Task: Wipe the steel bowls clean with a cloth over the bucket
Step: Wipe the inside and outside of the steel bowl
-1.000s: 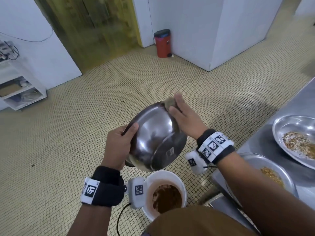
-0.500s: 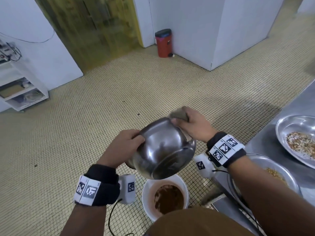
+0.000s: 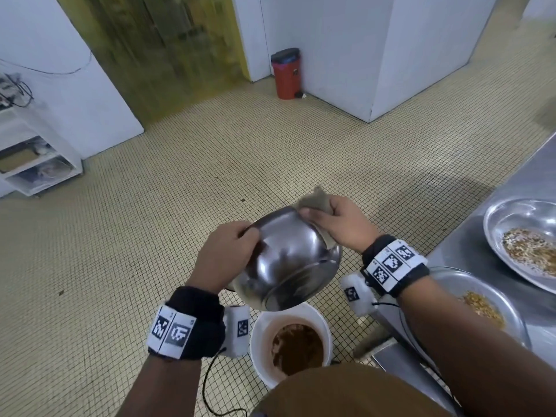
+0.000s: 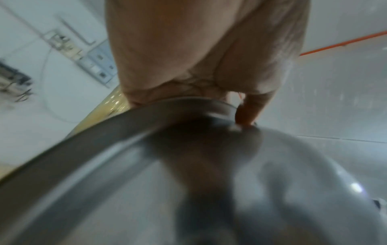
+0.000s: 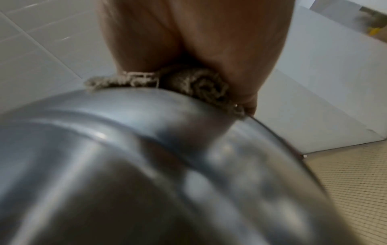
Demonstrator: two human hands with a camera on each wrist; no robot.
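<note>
Hands hold a tilted round steel bowl (image 3: pixel 288 260) above the white plastic bucket (image 3: pixel 261 341): left hand (image 3: pixel 224 255) grips its rim, right hand (image 3: pixel 337 225) clutches a grey-brown cloth (image 3: pixel 316 201) against it.

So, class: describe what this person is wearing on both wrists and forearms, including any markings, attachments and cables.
Each wrist has a black band carrying white panels printed with black square codes: left wristband, right wristband. A white camera block with its own small code hangs under each: left camera block, right camera block. A thin black cable trails from the left block. Forearms are bare, with no sleeves.

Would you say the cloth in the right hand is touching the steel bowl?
Touching. The right wrist view shows the cloth pressed flat against the steel bowl's curved outer wall under the right hand, with no gap.
</note>
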